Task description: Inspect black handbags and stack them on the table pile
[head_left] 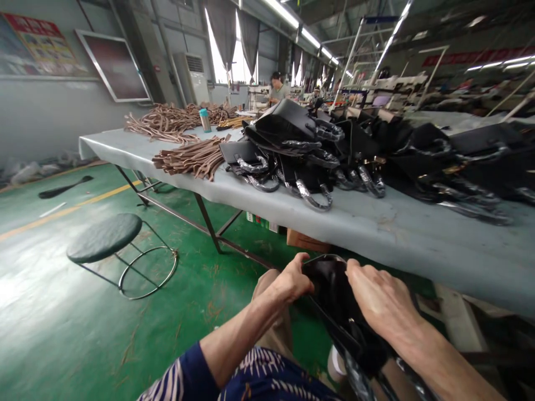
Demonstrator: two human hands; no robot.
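A black handbag (334,295) hangs between my two hands over my lap, below the table's front edge. Its handles (355,373), wrapped in clear plastic, trail toward me at the bottom of the view. My left hand (295,278) is closed on the bag's left edge, thumb up. Opposite it, my right hand (380,289) grips the right edge, with the fingers curled over the rim. The bag's mouth is spread between them and its inside looks dark. The fingertips inside the bag are hidden.
The long table (368,228) carries a heap of black handbags (288,128), brown strap bundles (192,159) and a steel cup with a teal lid (204,120). A round stool (106,236) stands left on the green floor. A cardboard box (307,240) sits under the table. Another person (278,89) works far back.
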